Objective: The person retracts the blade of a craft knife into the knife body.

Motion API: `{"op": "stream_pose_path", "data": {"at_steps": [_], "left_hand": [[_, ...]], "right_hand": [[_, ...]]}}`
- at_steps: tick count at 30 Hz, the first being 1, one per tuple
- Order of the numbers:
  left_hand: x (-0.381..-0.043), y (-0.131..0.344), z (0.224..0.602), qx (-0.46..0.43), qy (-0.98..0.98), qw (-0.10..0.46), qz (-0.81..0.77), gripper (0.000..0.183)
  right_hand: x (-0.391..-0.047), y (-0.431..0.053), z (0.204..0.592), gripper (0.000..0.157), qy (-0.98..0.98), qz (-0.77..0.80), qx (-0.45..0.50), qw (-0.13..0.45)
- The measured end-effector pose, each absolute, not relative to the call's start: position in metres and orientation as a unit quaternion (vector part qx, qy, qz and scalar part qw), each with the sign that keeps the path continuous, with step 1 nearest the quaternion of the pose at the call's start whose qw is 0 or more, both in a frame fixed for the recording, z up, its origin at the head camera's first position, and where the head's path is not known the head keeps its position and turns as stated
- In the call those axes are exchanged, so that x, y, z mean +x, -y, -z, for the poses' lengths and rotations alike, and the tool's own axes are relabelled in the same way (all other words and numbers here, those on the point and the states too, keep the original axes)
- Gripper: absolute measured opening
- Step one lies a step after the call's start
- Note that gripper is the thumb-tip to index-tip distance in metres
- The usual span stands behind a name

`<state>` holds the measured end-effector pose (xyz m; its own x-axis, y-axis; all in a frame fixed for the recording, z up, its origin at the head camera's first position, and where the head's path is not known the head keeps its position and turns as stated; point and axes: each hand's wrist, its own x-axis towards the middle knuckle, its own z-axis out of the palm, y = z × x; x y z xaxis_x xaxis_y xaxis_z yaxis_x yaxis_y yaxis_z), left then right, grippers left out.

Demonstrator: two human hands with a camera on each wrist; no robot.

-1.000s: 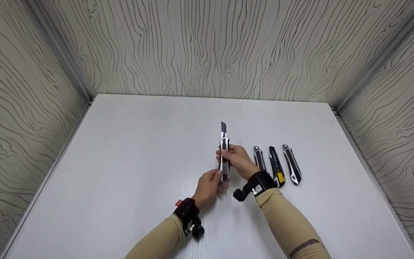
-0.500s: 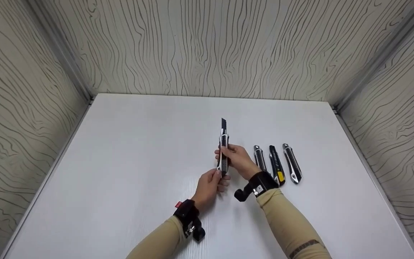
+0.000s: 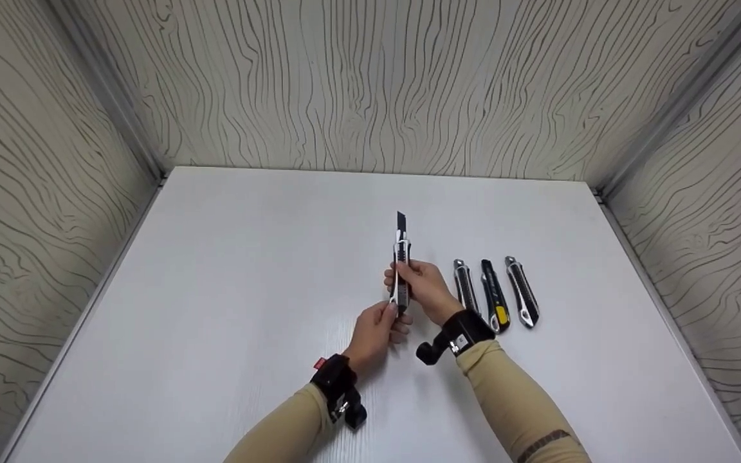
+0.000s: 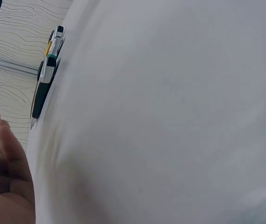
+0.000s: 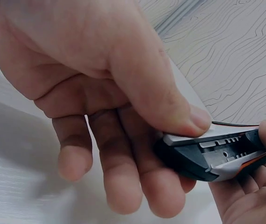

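Note:
Above the middle of the table, a silver and black utility knife (image 3: 402, 292) points away from me with its dark snap-off blade (image 3: 401, 222) extended. The right hand (image 3: 431, 289) holds the handle from the right, thumb on its upper face. Lower down, the left hand (image 3: 374, 331) pinches the tail end between thumb and fingers. The right wrist view shows the handle (image 5: 226, 151) close up, its long slot facing the camera; one thumb presses the tail and another hand's fingers hold it at the right edge. A cupped hand (image 4: 9, 163) fills the left wrist view's lower left corner.
Three more utility knives lie side by side right of the hands on the white table (image 3: 248, 257): a silver one (image 3: 466, 286) nearest the right wrist, a black and yellow one (image 3: 496, 299), another silver one (image 3: 523, 296). Wood-patterned panels (image 3: 370, 83) surround the table.
The held knife has shifted slightly forward over the first half second, the hands staying on it. Since then it has stayed almost still. The three knives on the table have not moved.

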<state>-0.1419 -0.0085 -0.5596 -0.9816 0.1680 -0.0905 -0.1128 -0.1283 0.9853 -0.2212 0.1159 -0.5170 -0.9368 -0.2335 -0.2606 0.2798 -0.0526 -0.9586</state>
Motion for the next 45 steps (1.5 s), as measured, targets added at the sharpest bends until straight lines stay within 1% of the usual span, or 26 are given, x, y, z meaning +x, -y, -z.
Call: {"op": "stream_pose_path", "data": {"at_steps": [5, 16, 21, 26, 30, 38, 45], "left_hand": [[-0.1420, 0.0079, 0.5579, 0.014, -0.651, 0.101, -0.752, 0.034], [-0.1433, 0.0076, 0.5562, 0.017, -0.660, 0.102, -0.744, 0.035], [-0.1433, 0.0079, 0.5563, 0.016, -0.661, 0.100, -0.743, 0.034], [-0.1439, 0.0090, 0.5547, 0.006, -0.662, 0.110, -0.741, 0.035], [-0.1445, 0.0092, 0.5545, 0.005, -0.660, 0.115, -0.742, 0.036], [-0.1455, 0.0093, 0.5547, 0.006, -0.665, 0.111, -0.739, 0.036], [-0.1461, 0.0081, 0.5593, -0.002, -0.657, 0.108, -0.746, 0.034]], "right_hand": [[-0.2203, -0.1158, 0.5166, 0.035, -0.668, 0.724, 0.022, 0.169], [-0.2202, -0.1160, 0.5151, 0.028, -0.685, 0.709, 0.021, 0.166], [-0.2202, -0.1165, 0.5152, 0.030, -0.680, 0.713, 0.016, 0.171], [-0.2204, -0.1172, 0.5146, 0.034, -0.679, 0.713, 0.006, 0.176], [-0.2201, -0.1179, 0.5142, 0.034, -0.681, 0.711, 0.005, 0.175], [-0.2183, -0.1174, 0.5101, 0.033, -0.685, 0.706, 0.011, 0.178], [-0.2175, -0.1171, 0.5125, 0.035, -0.694, 0.698, -0.001, 0.178]]}}
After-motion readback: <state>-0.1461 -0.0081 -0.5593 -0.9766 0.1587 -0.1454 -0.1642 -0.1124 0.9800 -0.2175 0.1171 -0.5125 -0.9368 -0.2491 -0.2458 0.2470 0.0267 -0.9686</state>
